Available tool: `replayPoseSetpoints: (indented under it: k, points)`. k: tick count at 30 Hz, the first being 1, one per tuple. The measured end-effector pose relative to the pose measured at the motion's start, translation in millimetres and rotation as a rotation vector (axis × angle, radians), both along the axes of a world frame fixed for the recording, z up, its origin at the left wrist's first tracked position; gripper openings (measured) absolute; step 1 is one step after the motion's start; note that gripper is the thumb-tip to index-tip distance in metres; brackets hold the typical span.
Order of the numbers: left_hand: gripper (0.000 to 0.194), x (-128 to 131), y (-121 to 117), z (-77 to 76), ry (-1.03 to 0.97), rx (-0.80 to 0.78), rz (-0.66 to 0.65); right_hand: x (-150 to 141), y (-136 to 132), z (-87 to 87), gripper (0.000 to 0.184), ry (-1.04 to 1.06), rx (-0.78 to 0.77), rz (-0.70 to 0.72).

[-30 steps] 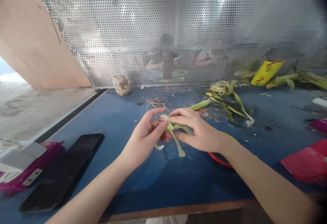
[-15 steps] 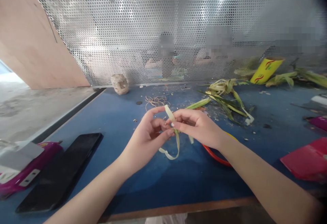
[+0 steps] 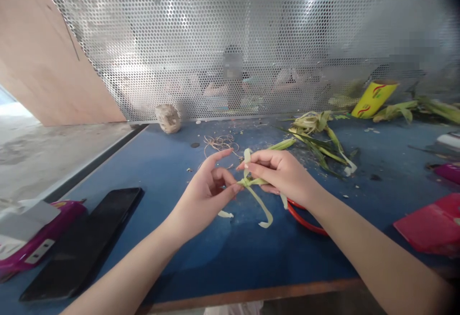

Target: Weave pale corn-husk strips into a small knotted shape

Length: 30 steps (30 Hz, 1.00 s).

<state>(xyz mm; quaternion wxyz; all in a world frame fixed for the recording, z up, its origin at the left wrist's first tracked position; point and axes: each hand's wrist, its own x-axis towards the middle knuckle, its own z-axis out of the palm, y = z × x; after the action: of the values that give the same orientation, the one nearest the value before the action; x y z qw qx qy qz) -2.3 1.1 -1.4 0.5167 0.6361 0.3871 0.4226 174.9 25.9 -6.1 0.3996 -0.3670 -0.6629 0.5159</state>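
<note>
Between my hands, above the blue table (image 3: 215, 262), hang pale green corn husk strips (image 3: 259, 202) that cross in a small knot. My left hand (image 3: 204, 195) pinches a strip just left of the knot between thumb and a finger, its index finger stretched out. My right hand (image 3: 287, 174) grips strips to the right of the knot, and one short end stands up at its fingertips. Another strip end shows below my left hand. Red scissor-like handles (image 3: 305, 224), partly hidden by my right forearm, lie on the table.
A black phone (image 3: 86, 238) and a purple power strip (image 3: 46, 233) lie left. Farther back are a twine ball (image 3: 168, 118), loose twine (image 3: 219, 143), husks (image 3: 316, 138) and a yellow tube (image 3: 375, 99). A red object (image 3: 431, 224) lies right. Perforated metal (image 3: 179, 32) forms the back.
The knot has come into view between my hands as the strips spread apart. The upright end has moved right, away from my left index finger, and the long hanging end has swung right.
</note>
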Motion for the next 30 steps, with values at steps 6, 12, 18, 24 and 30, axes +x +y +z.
replayPoseSetpoints:
  k: [6,12,18,24,30]
  points:
    - [0.057,-1.1,0.8,-5.9,0.164,0.228,0.075,3.5,6.5,-0.9,0.025,-0.018,-0.128,-0.015]
    - [0.058,-1.9,-0.3,-9.5,0.299,0.355,0.093,4.1,4.8,1.9,0.019,-0.138,-0.115,-0.026]
    - [0.057,-1.8,-0.3,-10.4,0.277,0.320,0.079,2.3,2.6,0.1,0.021,-0.161,-0.078,0.125]
    - [0.057,-4.0,-2.0,-9.8,0.343,0.341,0.011,-1.0,2.9,-4.1,0.016,-0.211,0.019,0.100]
    - [0.057,-5.9,-4.9,-5.2,0.277,0.283,-0.020,-0.5,2.0,-3.6,0.012,-0.190,0.042,0.100]
